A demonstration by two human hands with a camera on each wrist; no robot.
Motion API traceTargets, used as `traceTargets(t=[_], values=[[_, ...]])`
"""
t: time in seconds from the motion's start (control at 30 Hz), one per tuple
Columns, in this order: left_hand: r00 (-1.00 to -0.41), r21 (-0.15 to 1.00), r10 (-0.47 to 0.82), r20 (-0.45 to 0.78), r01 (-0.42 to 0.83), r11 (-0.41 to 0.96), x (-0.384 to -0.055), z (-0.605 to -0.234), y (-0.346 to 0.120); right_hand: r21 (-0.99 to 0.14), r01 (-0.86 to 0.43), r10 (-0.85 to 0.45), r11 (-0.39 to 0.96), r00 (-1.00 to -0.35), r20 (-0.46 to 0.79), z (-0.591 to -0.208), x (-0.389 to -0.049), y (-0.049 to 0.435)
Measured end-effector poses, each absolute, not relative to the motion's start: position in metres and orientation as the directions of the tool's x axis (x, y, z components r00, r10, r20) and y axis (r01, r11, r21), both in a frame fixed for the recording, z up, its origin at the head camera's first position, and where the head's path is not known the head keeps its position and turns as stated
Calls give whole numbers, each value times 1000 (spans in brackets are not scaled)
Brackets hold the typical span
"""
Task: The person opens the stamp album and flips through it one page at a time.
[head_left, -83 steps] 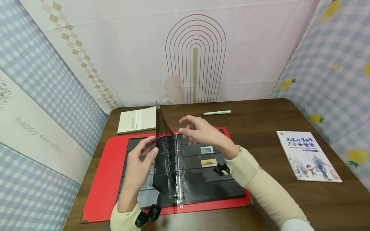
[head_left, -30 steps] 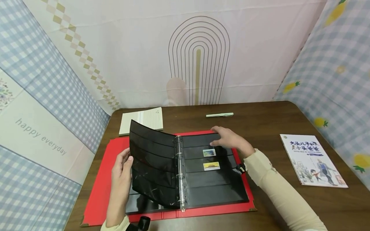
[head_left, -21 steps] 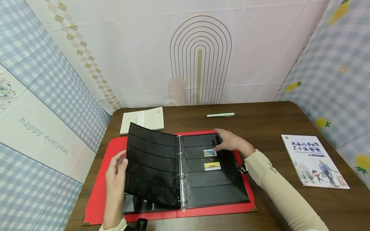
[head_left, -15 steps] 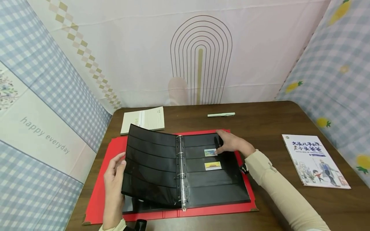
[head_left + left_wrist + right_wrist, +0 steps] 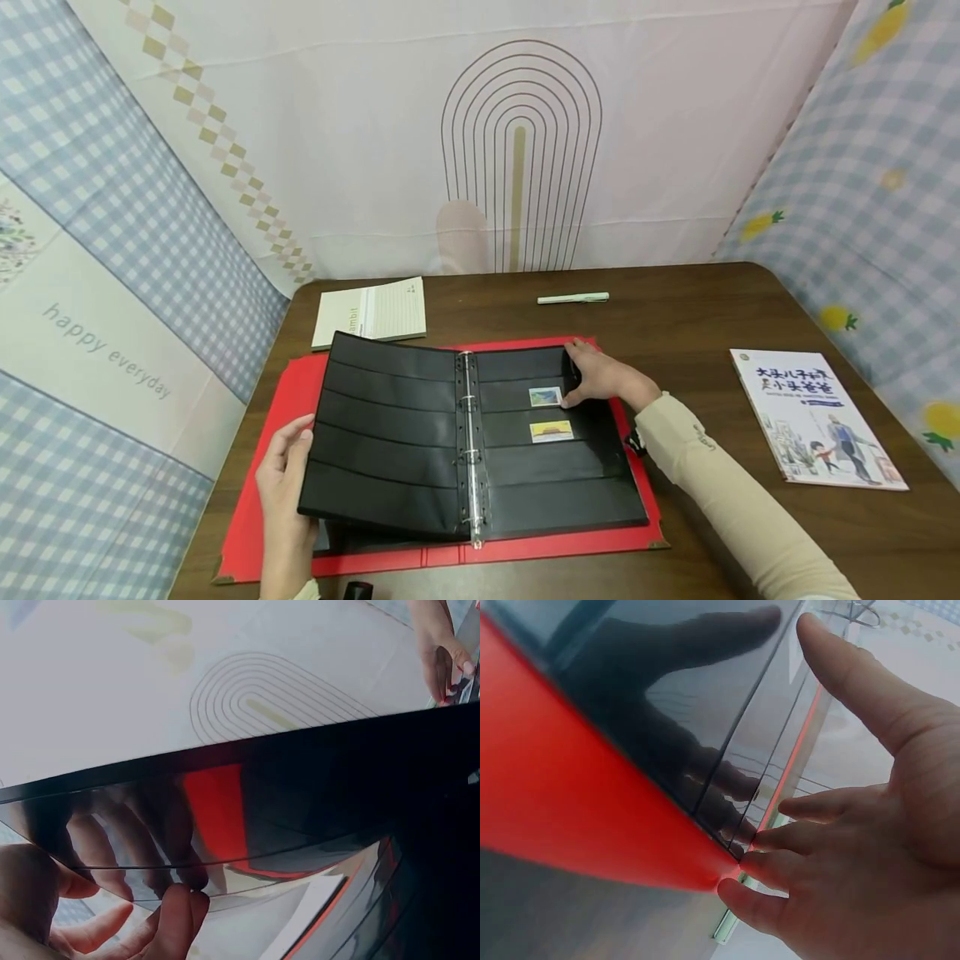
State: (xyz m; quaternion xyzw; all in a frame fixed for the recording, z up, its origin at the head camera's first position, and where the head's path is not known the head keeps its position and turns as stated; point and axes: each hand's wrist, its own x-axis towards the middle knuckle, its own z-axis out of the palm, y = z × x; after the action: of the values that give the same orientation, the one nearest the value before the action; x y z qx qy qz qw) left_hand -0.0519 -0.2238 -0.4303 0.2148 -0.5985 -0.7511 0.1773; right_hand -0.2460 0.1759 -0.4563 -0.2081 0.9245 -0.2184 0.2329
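A red ring binder [image 5: 258, 492] of black stamp pages lies spread on the table. My left hand [image 5: 281, 475] holds the outer edge of a black album page [image 5: 390, 433], which is tilted up slightly on the left side of the rings. In the left wrist view, fingers [image 5: 176, 922] meet the page's glossy face at its edge. My right hand [image 5: 603, 372] rests at the upper right of the right-hand page [image 5: 555, 500], fingers spread in the right wrist view, thumb beside a blue-green stamp [image 5: 545, 397]. A yellow stamp [image 5: 551, 431] sits one strip lower.
Behind the binder at left lies a cream notebook [image 5: 367, 310]. A pale green pen [image 5: 573, 297] lies at the table's back. At right is a white picture book [image 5: 817, 417]. Cloth hangs behind and at both sides.
The black page has swung from upright over the rings to the left and down, with my left hand following. My right hand has moved from near the rings to the right page's upper corner.
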Motion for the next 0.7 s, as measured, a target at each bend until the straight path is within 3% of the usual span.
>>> traceTargets(t=[0.27,0.7], values=[[-910,984,-393,-134,-74,-165,-45,-436,-245,-479,-259,-460,839,-808,-369,-462,-247,178],[-939,934,-217,-268,-308,180,-39,-443,-265,-469,-247,-435,848,-830,-349,-464,-241,177]])
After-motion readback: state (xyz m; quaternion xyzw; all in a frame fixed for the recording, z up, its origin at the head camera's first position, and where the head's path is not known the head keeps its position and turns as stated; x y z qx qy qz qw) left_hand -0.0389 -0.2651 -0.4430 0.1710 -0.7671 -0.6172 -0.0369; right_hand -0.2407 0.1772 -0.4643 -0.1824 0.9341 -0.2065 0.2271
